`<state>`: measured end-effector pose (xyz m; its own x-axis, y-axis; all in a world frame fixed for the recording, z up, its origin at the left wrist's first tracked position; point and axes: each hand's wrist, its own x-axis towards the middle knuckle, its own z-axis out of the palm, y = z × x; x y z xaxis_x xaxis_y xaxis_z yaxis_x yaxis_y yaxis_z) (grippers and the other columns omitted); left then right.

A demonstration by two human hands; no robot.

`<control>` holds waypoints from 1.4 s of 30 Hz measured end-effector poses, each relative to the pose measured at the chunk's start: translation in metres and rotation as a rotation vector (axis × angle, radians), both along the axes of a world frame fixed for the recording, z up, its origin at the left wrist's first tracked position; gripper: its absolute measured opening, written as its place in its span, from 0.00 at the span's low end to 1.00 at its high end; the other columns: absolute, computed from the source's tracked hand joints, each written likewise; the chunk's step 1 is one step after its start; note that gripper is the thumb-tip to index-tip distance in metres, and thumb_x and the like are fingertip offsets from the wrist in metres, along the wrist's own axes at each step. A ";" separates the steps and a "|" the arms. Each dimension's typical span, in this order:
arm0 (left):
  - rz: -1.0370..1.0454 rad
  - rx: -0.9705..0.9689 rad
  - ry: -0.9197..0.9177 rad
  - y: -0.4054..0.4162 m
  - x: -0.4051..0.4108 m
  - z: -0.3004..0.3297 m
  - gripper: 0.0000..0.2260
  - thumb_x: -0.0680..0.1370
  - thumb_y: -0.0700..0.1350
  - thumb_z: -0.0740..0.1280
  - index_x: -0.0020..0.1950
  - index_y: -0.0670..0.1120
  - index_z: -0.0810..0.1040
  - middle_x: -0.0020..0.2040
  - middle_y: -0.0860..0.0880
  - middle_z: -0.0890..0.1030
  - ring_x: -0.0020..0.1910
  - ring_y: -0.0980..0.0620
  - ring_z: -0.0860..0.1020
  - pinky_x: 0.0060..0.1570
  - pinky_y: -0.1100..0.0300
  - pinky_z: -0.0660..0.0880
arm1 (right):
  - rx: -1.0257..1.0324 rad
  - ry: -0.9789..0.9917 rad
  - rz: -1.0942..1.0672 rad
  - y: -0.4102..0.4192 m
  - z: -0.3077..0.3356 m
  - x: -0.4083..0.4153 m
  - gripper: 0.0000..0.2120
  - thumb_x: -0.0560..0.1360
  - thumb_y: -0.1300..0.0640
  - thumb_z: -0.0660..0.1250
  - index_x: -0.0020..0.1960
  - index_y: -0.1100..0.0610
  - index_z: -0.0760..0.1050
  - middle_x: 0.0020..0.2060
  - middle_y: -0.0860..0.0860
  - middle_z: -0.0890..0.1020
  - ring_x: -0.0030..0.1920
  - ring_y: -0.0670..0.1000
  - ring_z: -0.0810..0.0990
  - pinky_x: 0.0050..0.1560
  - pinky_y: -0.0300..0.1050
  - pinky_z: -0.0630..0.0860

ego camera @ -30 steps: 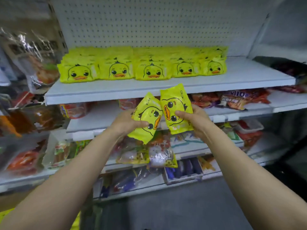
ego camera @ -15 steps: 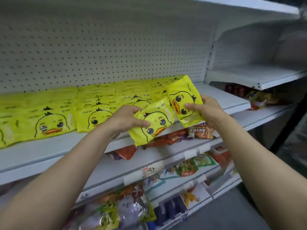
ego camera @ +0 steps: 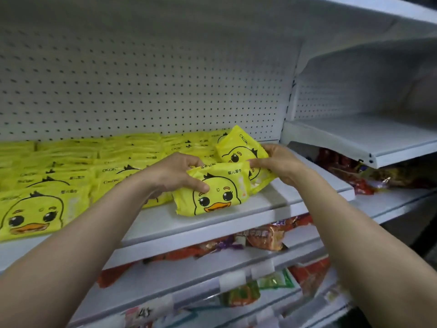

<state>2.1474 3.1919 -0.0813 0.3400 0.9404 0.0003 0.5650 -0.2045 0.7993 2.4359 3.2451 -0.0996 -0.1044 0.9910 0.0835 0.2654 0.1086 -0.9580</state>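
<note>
Packs (ego camera: 214,197) formerly held aloft now touch shelf (ego camera: 220,222).

rear duck packet (ego camera: 238,150) half hidden behind front packet (ego camera: 212,197), shelf labels (ego camera: 146,312) blurred

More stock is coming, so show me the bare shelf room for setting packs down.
Bare: the duck shelf right of the rear duck pack in the right hand; its strip before the front duck pack in the left hand; the whole neighbouring shelf. Crowded: stacked duck packs fill the left.
</note>
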 end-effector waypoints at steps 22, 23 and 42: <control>0.284 -0.014 -0.033 0.059 0.088 -0.006 0.17 0.65 0.43 0.81 0.51 0.51 0.81 0.61 0.55 0.78 0.64 0.61 0.72 0.62 0.61 0.66 | 0.379 -0.849 0.355 0.193 0.016 0.022 0.18 0.63 0.53 0.81 0.51 0.52 0.81 0.44 0.47 0.83 0.46 0.50 0.81 0.47 0.43 0.77; 0.290 -0.014 -0.049 0.060 0.090 -0.005 0.17 0.65 0.43 0.80 0.51 0.50 0.81 0.62 0.54 0.78 0.64 0.61 0.72 0.61 0.62 0.65 | 0.388 -0.859 0.347 0.198 0.015 0.019 0.20 0.63 0.53 0.81 0.53 0.51 0.80 0.46 0.47 0.83 0.48 0.50 0.81 0.50 0.44 0.78; 0.340 0.066 -0.021 0.085 0.110 0.005 0.16 0.65 0.45 0.81 0.47 0.48 0.79 0.49 0.56 0.80 0.58 0.58 0.76 0.52 0.60 0.70 | 0.152 -0.449 0.731 0.125 0.058 0.024 0.17 0.75 0.48 0.72 0.61 0.50 0.79 0.53 0.47 0.85 0.56 0.44 0.82 0.60 0.42 0.77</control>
